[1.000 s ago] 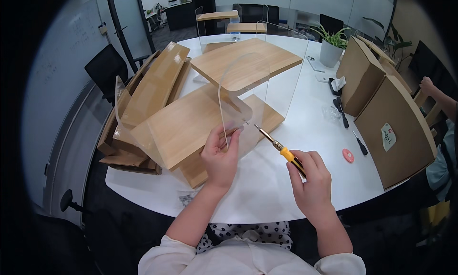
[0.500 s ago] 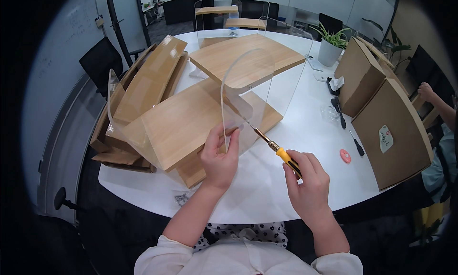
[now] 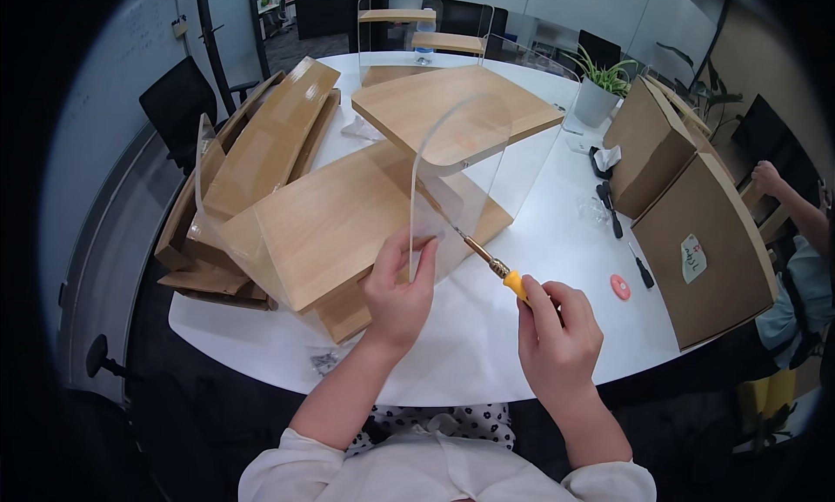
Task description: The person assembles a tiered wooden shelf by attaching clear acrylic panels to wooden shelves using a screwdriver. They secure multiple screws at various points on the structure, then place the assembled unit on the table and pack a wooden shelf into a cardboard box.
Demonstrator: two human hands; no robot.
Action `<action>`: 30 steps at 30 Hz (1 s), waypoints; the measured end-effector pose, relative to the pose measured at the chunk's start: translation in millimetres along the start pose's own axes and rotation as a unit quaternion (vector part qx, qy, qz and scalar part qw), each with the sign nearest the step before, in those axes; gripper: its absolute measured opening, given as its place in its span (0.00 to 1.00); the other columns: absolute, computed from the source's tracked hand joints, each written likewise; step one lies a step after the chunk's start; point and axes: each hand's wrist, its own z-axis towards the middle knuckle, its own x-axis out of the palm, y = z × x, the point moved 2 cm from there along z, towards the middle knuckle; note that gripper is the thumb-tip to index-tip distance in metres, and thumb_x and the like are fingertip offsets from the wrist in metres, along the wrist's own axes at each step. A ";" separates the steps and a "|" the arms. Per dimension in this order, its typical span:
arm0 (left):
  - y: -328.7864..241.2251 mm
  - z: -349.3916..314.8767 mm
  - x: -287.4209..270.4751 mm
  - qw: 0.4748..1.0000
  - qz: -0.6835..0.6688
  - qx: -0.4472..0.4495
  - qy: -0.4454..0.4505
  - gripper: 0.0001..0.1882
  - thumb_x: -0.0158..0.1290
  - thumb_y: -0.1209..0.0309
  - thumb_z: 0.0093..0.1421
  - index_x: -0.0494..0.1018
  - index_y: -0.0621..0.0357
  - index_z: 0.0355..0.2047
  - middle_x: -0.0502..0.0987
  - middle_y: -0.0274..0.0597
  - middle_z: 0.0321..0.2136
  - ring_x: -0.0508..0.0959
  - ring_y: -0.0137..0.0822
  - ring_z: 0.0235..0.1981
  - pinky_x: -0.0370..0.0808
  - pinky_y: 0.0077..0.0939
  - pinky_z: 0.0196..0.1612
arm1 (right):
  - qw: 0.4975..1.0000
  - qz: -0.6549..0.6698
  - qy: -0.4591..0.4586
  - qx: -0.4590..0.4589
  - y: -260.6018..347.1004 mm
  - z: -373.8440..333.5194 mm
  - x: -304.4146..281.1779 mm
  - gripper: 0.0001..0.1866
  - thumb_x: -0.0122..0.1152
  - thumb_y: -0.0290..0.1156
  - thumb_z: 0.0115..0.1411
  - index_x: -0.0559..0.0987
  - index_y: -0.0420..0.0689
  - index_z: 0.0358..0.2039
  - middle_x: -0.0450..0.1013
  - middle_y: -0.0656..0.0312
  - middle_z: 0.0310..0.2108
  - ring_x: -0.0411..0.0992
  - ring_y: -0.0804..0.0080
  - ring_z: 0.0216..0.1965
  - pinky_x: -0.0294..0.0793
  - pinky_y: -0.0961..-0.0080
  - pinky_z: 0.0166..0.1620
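My right hand point(image 3: 564, 341) is closed round the yellow handle of a screwdriver point(image 3: 487, 257), whose shaft slants up and left to a clear acrylic panel point(image 3: 435, 189). The tip meets or nearly meets the panel's face; exact contact is too small to tell. My left hand point(image 3: 398, 293) pinches the panel's near edge, thumb on one side and fingers on the other. Behind the panel lies a light wood board point(image 3: 339, 215), with another wood board point(image 3: 461, 110) raised above it. A second clear panel point(image 3: 209, 167) stands at the left board end.
Opened cardboard boxes point(image 3: 270, 145) lie at the left. Upright cardboard point(image 3: 704, 250) stands at the right, near dark screwdrivers point(image 3: 611, 210), a pink ring point(image 3: 620, 287) and a potted plant point(image 3: 598, 97). A small plastic bag point(image 3: 326, 360) lies by my left forearm. Another person's arm point(image 3: 787, 193) shows far right.
My right fingers have shifted round the screwdriver handle and cover more of it. My left hand keeps its grip on the panel. The whole view has shifted slightly.
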 end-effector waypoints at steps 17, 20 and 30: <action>-3.3 -17.6 -3.4 0.997 0.023 0.079 0.006 0.13 0.57 0.87 0.59 0.72 0.70 0.45 0.80 0.43 0.38 0.82 0.31 0.40 0.78 0.22 0.46 | 0.682 0.522 0.173 0.481 -17.6 -1.7 -15.5 0.10 0.63 0.22 0.61 0.80 0.31 0.42 0.80 0.54 0.28 0.68 0.84 0.19 0.64 0.87 0.20; 0.8 -17.8 -4.0 0.994 0.048 0.096 -0.001 0.13 0.58 0.86 0.59 0.72 0.70 0.45 0.81 0.43 0.37 0.82 0.31 0.40 0.78 0.22 0.45 | 0.675 0.521 0.188 0.487 -14.5 -2.5 -12.0 0.09 0.61 0.20 0.62 0.78 0.33 0.42 0.79 0.54 0.28 0.67 0.84 0.17 0.62 0.88 0.21; -9.6 -6.6 -4.8 0.944 0.256 0.206 -0.025 0.23 0.63 0.74 0.58 0.71 0.67 0.52 0.82 0.46 0.32 0.83 0.37 0.26 0.79 0.25 0.31 | 0.994 -0.027 0.098 -0.041 3.8 3.4 -19.3 0.16 0.69 0.22 0.53 0.80 0.37 0.44 0.73 0.60 0.29 0.72 0.72 0.24 0.70 0.79 0.21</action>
